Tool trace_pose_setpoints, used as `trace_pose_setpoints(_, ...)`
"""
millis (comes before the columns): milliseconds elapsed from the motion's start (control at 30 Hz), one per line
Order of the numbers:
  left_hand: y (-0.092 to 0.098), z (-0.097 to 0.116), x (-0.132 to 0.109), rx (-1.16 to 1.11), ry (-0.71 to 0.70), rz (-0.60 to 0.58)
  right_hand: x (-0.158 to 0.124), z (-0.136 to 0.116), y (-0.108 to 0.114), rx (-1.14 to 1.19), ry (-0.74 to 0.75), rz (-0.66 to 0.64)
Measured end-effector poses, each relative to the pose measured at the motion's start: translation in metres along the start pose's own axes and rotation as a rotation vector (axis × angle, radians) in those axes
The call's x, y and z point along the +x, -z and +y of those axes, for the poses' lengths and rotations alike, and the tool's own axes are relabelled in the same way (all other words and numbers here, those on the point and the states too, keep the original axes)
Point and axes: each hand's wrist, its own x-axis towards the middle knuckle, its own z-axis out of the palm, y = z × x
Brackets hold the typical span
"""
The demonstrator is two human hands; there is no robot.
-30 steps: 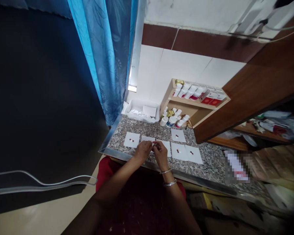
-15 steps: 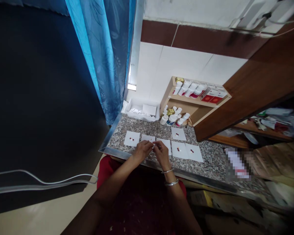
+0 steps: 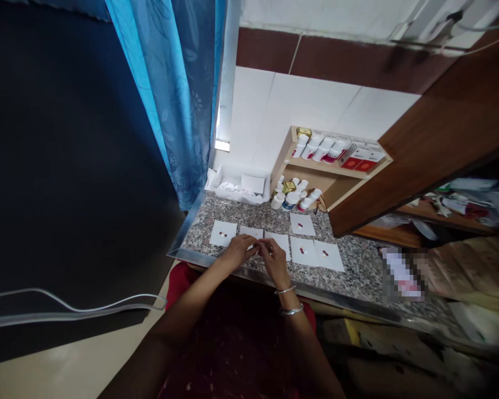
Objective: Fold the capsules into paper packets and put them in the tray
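Note:
My left hand [image 3: 238, 251] and my right hand [image 3: 274, 257], with two bangles at its wrist, meet fingertip to fingertip near the counter's front edge. Both pinch closed; whatever lies between the fingertips is too small or hidden to make out. Beneath and beside them, several white paper squares are laid out. The far left paper [image 3: 217, 226] carries dark red and pale pills. My hands partly cover two papers, one of them the middle paper [image 3: 283, 240]. To the right, the far right paper [image 3: 333, 262] and the back paper [image 3: 308, 222] bear small pills too.
A white plastic tray [image 3: 267, 191] with folded papers stands at the back left. Beside it are several pill bottles [image 3: 291, 200] and a wooden shelf [image 3: 336, 169] with bottles and boxes. The granite counter [image 3: 360, 271] extends right, past a blurred-out item [image 3: 402, 274].
A small white thing seen between my fingertips earlier is now hidden. My left fingers have shifted slightly and lie flatter against the right ones. The papers stay put.

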Motion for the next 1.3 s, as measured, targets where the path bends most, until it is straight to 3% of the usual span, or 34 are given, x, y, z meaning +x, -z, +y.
trace_pose_setpoints(300,0.004,-0.006,0.001,-0.068,0.147,-0.133,-0.005,0.002,-0.003,-0.198,0.04,-0.03)
trace_pose_setpoints(533,0.0,0.008,-0.005,0.255,0.048,-0.236,-0.003,0.013,-0.012,-0.206,-0.002,0.015)
trace_pose_setpoints(800,0.013,0.019,-0.005,0.39,0.002,-0.331,-0.007,0.008,-0.014,-0.246,0.006,-0.026)
trace_pose_setpoints(967,0.006,0.021,-0.009,0.428,-0.064,-0.277,-0.007,0.004,-0.014,-0.258,-0.001,0.012)
trace_pose_setpoints(1100,0.0,0.019,-0.015,0.383,-0.038,-0.212,-0.006,0.001,-0.009,-0.218,0.039,-0.021)
trace_pose_setpoints(1200,-0.002,0.01,-0.016,0.182,0.073,-0.144,-0.007,-0.002,-0.004,-0.149,0.029,-0.035)
trace_pose_setpoints(1300,-0.005,0.0,-0.014,-0.115,0.272,0.018,-0.009,-0.005,-0.001,-0.07,0.029,-0.019)
